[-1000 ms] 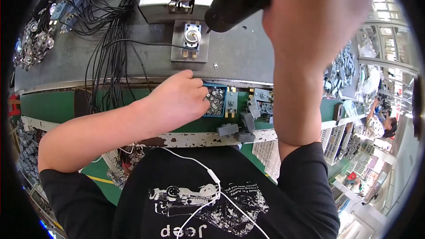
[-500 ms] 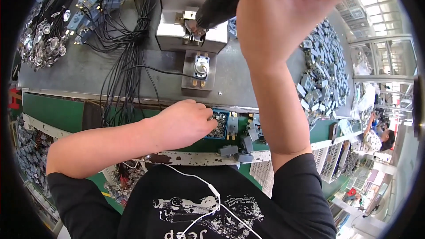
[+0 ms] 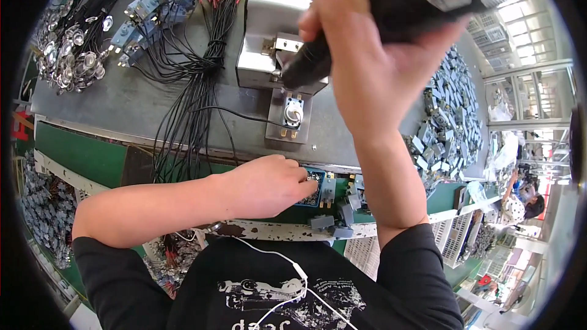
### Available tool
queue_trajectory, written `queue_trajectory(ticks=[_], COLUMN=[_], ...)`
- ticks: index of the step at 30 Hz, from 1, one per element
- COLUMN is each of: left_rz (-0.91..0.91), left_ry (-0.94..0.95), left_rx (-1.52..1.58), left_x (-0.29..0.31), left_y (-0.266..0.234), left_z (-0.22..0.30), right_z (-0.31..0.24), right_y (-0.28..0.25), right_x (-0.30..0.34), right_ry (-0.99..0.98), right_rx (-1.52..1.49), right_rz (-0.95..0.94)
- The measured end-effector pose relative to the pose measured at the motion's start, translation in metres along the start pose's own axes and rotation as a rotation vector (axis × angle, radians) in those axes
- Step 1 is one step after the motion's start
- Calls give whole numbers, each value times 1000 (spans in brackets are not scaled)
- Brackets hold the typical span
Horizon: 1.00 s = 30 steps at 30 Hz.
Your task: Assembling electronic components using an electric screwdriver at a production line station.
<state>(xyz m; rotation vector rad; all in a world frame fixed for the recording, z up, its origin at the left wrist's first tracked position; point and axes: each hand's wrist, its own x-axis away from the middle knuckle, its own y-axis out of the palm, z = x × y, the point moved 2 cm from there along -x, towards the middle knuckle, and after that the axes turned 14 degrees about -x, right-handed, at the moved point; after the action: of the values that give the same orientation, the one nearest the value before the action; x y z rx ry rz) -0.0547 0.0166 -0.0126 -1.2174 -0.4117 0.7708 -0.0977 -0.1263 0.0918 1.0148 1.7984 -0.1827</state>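
Observation:
My right hand [image 3: 373, 64] is wrapped around a thick black electric screwdriver [image 3: 397, 6], which is smeared by motion. Its narrow end points down left, between the metal mouth of a white box-shaped screw feeder [image 3: 257, 40] and a metal fixture block [image 3: 284, 133]. On that block sits a small grey switch [image 3: 293, 112] with a round silvery centre, brass tabs and a black wire running left. Fingers curled, my left hand [image 3: 266, 186] is at a small blue tray [image 3: 317, 203] of small metal parts. Whatever its fingertips pinch is hidden.
A bundle of black wires [image 3: 211, 64] hangs over the bench's front edge, with wired grey switches [image 3: 147, 9] and silvery round pieces [image 3: 73, 55] farther left. Grey switches heap at right [image 3: 452, 110]; several lie beside the tray [image 3: 342, 217]. A person [image 3: 516, 205] is at far right.
The screwdriver's end has come down from the feeder's mouth toward the switch on the fixture. My left hand's fingertips are now farther over the tray. The whole view has shifted slightly.

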Motion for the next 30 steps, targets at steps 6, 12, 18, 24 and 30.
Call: queue_trajectory(ticks=[6, 12, 18, 24, 30], left_rz=[297, 413, 410, 388, 380], left_ry=[-149, -332, -302, -309, -406], left_rx=[-65, -169, -269, -401, -315], left_x=[6, 4, 0, 2, 3], left_y=[-50, -60, -46, -38, -34], left_z=[-24, -48, -42, -47, -49], right_z=[-33, -39, -52, -68, -61], right_y=[-20, -41, -45, -50, -31], right_x=[1, 5, 15, 22, 32], right_ry=[365, 350, 327, 312, 297], right_rx=[166, 173, 156, 131, 101], right_rz=[125, 160, 164, 149, 127])
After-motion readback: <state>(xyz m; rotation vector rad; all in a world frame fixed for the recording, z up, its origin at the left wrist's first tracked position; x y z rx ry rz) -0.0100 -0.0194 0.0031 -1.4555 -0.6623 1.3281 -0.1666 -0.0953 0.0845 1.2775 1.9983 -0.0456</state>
